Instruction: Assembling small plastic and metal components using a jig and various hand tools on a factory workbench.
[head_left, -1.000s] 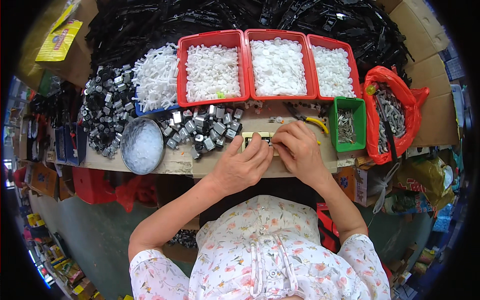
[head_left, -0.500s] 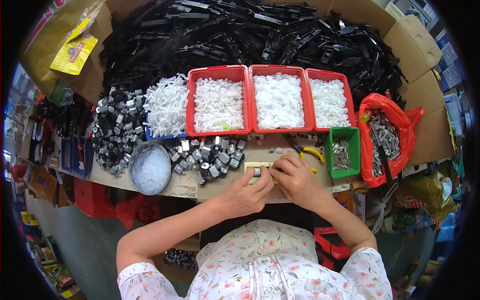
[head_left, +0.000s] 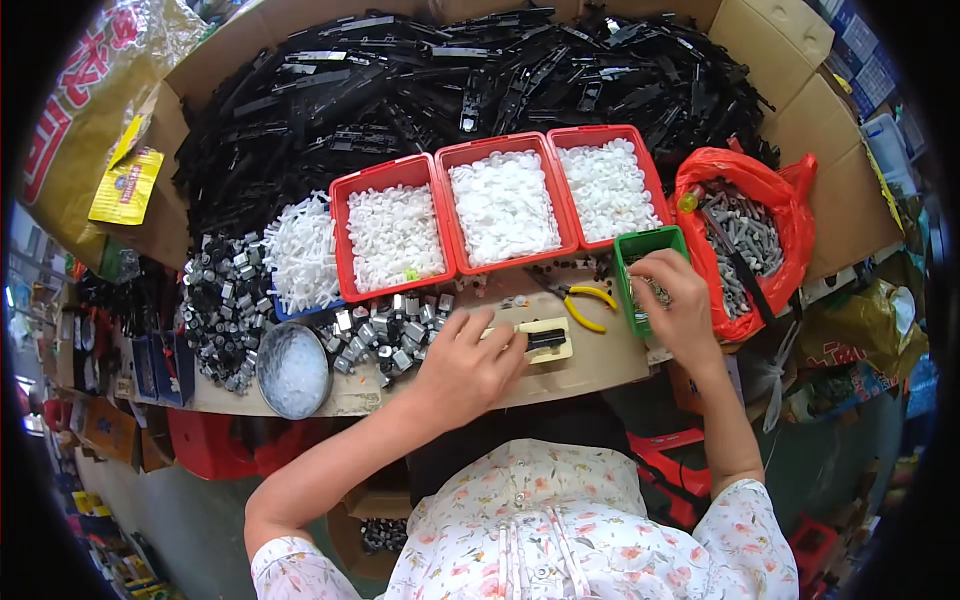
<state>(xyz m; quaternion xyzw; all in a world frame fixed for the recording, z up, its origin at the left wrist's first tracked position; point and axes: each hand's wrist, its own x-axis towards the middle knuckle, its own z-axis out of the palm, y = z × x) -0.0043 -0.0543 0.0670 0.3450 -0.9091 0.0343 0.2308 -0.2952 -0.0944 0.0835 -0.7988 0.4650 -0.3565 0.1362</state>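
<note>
My left hand [head_left: 472, 365], fingers curled, grips the left end of a cream rectangular holder [head_left: 563, 352] at the front of the table. A slim black plastic part [head_left: 545, 339] lies in the holder's recess; its left end is hidden by my fingers. My right hand [head_left: 675, 302] reaches into a green bin [head_left: 641, 242] of small metal pins, its fingers bent together and fingertips down among them. Whatever they pinch is too small to make out. Between the holder and the bin lie yellow-handled pliers [head_left: 586, 310].
Red bins [head_left: 456, 268] of small white plastic parts stand behind. Silver motors [head_left: 390, 335] are heaped left, beside a round metal bowl [head_left: 262, 370]. A red bag [head_left: 795, 200] of grey parts sits right. Black plastic parts [head_left: 400, 100] pile up at the back inside cardboard [head_left: 820, 160].
My right hand has left the holder and moved right into the green bin. The black part in the holder is now uncovered. The whole view has shifted and tilted.
</note>
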